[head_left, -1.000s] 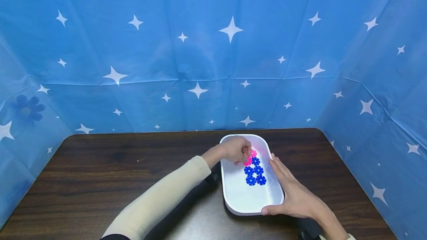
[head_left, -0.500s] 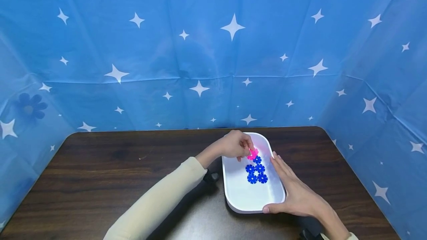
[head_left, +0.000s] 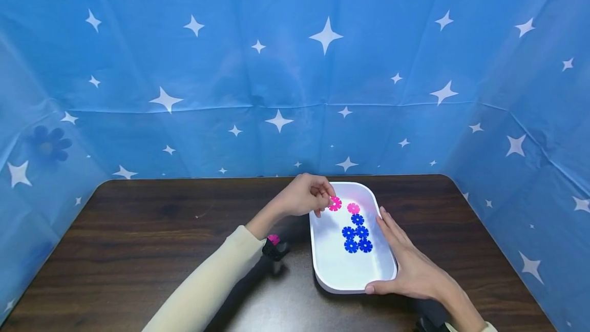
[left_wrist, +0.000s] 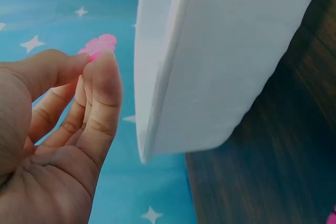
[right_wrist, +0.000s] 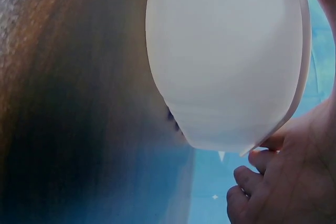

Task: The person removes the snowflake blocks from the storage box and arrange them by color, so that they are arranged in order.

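Observation:
My left hand (head_left: 304, 196) pinches a pink flower-shaped plastic disc (head_left: 335, 204) between thumb and index finger, over the far left edge of the white tray (head_left: 352, 274). In the left wrist view that disc (left_wrist: 101, 45) shows at the fingertips, beside the tray's wall (left_wrist: 210, 66). Inside the tray lies another pink disc (head_left: 353, 208), above a cluster of several blue flower-shaped discs (head_left: 352, 246). My right hand (head_left: 410, 268) holds the tray's near right corner, fingers along the right side and thumb at the front. The right wrist view shows this hand (right_wrist: 299, 166) at the rim.
A pink disc (head_left: 273, 240) lies on the dark wooden table (head_left: 152, 240), left of the tray and partly hidden by the black wrist camera (head_left: 275, 251). A blue star-patterned cloth (head_left: 286, 76) stands behind the table and along its sides.
My left hand has lifted a pink disc away from the other pink one and moved left to the tray's edge. A pink disc on the table has come into sight. The right hand stays put.

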Demonstrator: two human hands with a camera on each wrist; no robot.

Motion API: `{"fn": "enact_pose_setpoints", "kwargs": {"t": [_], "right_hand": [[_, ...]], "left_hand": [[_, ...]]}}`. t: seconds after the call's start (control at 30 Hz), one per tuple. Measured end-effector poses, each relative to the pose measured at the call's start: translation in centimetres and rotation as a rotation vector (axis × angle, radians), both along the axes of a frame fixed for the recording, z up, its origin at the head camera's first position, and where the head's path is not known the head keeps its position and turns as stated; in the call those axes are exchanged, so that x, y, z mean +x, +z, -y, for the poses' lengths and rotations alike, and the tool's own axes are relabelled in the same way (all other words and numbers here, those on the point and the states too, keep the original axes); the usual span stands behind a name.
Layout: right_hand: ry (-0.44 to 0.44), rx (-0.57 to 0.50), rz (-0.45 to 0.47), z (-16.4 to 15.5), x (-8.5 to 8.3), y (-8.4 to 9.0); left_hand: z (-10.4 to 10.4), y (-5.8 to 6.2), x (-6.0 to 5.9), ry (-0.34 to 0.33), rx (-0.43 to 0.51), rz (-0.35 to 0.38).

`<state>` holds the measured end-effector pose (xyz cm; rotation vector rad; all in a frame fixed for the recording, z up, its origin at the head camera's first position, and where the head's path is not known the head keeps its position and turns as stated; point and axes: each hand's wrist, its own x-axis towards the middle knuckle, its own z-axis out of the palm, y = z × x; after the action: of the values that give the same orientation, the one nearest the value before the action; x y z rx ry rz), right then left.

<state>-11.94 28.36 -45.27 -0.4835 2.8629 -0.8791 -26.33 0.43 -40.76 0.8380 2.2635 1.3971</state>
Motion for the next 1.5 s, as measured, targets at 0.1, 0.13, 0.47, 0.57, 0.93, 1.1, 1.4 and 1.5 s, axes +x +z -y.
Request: {"fn": "enact_pose_setpoints", "kwargs": {"t": [0.1, 0.13, 0.47, 0.57, 0.93, 1.1, 1.4, 1.5], "right_hand": [[0.003, -0.004, -0.011, -0.1, 0.0, -0.1], [0.005, -0.006, -0.015, -0.1, 0.0, -0.1], [0.020, -0.018, -0.048, -0.2, -0.1, -0.3], [0.023, -0.021, -0.044, -0.2, 0.0, -0.3], [0.013, -0.007, -0.046, -0.1, 0.0, -0.2], [0.010, -0.004, -0.047, -0.1, 0.0, -0.2], [0.026, -0.018, -0.050, -0.3, -0.1, -0.2], [0.027, -0.022, -0.046, -0.3, -0.1, -0.3]], "left_hand": [[1.2, 0.2, 0.3, 0.026, 0.024, 0.007], [1.6, 0.2, 0.4, 0.034, 0.033, 0.010], [6.9, -0.2, 1.5, 0.132, 0.124, 0.035], [8.3, -0.6, 1.8, 0.176, 0.126, 0.041], [13.4, -1.5, 3.1, 0.306, 0.158, 0.121], [15.8, -2.0, 3.8, 0.368, 0.146, 0.144], [19.6, -2.8, 5.4, 0.443, 0.087, 0.172], [20.4, -3.3, 5.9, 0.455, 0.053, 0.199]]}}
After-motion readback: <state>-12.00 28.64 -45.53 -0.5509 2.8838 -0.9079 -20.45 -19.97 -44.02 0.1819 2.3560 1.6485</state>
